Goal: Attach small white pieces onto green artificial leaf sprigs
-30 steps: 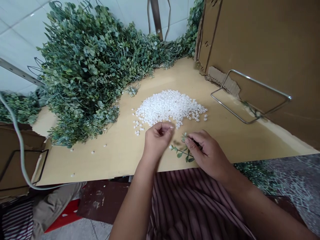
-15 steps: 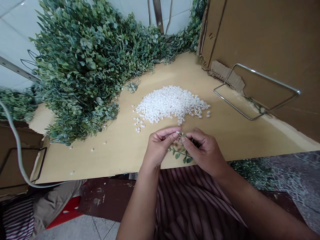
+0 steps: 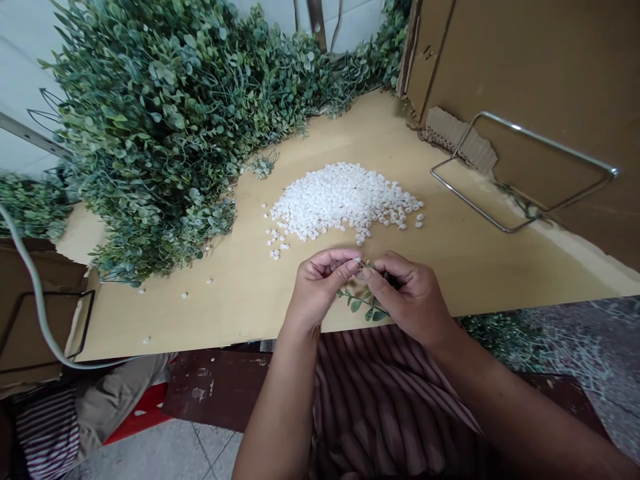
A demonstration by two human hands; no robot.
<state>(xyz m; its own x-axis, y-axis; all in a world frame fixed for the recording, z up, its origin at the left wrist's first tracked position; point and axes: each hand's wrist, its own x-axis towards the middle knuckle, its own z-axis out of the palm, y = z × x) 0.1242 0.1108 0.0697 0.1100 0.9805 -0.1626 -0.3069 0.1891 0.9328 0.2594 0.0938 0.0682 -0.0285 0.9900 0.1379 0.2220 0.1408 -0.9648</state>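
Observation:
My left hand (image 3: 319,287) pinches a small white bead (image 3: 357,261) between thumb and forefinger. It meets my right hand (image 3: 407,295), which grips a small green leafy sprig (image 3: 361,304) by its stem. The sprig's leaves hang below and between the two hands, just above the near edge of the wooden table (image 3: 240,293). A heap of white beads (image 3: 343,200) lies on the table just beyond my hands.
A big mound of green leafy sprigs (image 3: 165,127) fills the table's left and back. A cardboard wall (image 3: 525,73) and a wire frame (image 3: 520,173) stand at right. Another person's leg (image 3: 105,407) shows at lower left, beside a cardboard box (image 3: 35,320) and a white cable (image 3: 30,280).
My left hand, holding a bead, moved right and met my right hand at the sprig's tip. The hands have stayed joined since half a second ago. The view shifted slightly.

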